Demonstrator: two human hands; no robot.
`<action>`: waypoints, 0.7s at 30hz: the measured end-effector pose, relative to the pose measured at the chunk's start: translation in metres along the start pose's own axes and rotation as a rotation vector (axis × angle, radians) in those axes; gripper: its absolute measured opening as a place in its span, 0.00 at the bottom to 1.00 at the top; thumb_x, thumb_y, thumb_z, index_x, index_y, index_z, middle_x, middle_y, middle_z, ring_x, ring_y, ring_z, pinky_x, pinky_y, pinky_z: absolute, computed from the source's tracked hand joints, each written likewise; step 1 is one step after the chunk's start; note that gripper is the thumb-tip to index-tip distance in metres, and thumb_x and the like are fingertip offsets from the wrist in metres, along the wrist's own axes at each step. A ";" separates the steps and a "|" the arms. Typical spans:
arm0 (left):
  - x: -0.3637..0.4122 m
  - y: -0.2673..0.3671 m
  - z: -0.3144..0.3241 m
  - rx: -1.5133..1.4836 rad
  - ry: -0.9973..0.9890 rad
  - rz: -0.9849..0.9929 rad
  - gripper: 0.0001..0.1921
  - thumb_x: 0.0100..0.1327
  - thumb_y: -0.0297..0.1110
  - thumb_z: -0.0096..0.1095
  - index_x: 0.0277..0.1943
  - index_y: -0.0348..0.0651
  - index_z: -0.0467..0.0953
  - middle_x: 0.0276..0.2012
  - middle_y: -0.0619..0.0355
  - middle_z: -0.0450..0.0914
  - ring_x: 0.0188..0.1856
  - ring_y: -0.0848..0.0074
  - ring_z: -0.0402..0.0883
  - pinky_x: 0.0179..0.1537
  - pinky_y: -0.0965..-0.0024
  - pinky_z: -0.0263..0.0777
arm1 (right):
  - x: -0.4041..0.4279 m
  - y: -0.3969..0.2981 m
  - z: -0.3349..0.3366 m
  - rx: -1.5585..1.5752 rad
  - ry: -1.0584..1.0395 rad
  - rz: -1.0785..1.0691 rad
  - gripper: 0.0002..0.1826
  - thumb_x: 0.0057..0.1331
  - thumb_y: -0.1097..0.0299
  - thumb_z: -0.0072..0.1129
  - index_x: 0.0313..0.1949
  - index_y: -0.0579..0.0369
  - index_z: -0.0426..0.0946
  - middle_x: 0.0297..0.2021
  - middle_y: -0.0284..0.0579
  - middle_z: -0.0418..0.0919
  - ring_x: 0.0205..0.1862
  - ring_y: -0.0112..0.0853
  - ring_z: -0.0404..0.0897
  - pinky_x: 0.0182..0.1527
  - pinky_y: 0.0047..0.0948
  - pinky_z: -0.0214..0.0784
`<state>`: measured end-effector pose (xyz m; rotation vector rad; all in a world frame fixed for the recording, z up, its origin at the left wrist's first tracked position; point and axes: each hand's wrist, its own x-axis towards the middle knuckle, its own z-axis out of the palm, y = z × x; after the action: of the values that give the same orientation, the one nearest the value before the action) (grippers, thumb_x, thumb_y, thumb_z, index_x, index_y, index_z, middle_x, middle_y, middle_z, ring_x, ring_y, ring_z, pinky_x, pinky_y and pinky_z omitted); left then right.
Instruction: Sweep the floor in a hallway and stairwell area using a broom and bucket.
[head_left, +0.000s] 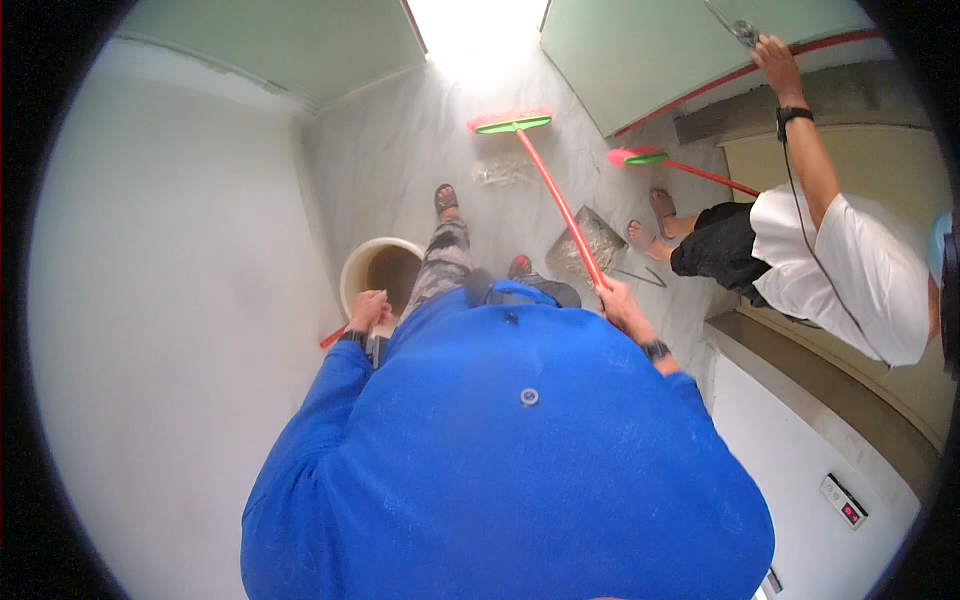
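Note:
My right hand (624, 306) is closed round the red handle of a push broom (556, 187) with a green head and pink bristles. The broom head rests on the dusty floor, just beyond a small heap of pale debris (502, 172). My left hand (370, 309) is by the rim of a cream round bucket (351, 262), its fingers curled; whether it holds anything cannot be made out. A red stick end (332, 337) shows beside my left wrist. A metal dustpan (559, 251) full of debris lies on the floor, left of the broom handle's lower part and partly behind it.
At right a co-worker in a white shirt (832, 270) reaches up to a metal fitting (744, 31) on a green panel. A second red-handled broom (646, 156) lies near their feet. A white wall (172, 262) bounds the left; an elevator call panel (844, 501) is at lower right.

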<state>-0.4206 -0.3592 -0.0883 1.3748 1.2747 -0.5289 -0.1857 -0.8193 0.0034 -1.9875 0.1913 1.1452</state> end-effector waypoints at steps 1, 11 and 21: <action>-0.004 0.004 -0.007 -0.006 0.008 -0.043 0.12 0.61 0.37 0.53 0.34 0.36 0.74 0.22 0.54 0.76 0.15 0.75 0.73 0.16 0.71 0.69 | -0.010 0.001 0.002 0.001 0.007 0.006 0.14 0.62 0.65 0.45 0.44 0.58 0.73 0.16 0.34 0.67 0.17 0.22 0.68 0.21 0.23 0.62; 0.034 0.111 -0.071 -0.105 -0.012 -0.039 0.10 0.61 0.34 0.51 0.35 0.34 0.71 0.19 0.53 0.74 0.14 0.74 0.72 0.13 0.71 0.67 | 0.011 -0.014 0.013 -0.180 0.214 -0.408 0.20 0.60 0.65 0.48 0.53 0.51 0.71 0.16 0.37 0.69 0.17 0.23 0.70 0.20 0.25 0.64; 0.101 0.221 -0.133 0.017 0.008 0.081 0.12 0.61 0.37 0.50 0.37 0.36 0.73 0.22 0.55 0.76 0.16 0.75 0.75 0.15 0.73 0.71 | 0.107 -0.168 0.029 0.029 0.172 -0.095 0.20 0.61 0.65 0.49 0.53 0.52 0.71 0.17 0.36 0.70 0.15 0.23 0.67 0.19 0.27 0.64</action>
<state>-0.2395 -0.1529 -0.0495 1.4379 1.2175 -0.4804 -0.0610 -0.6621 0.0091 -2.0476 0.1991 0.9069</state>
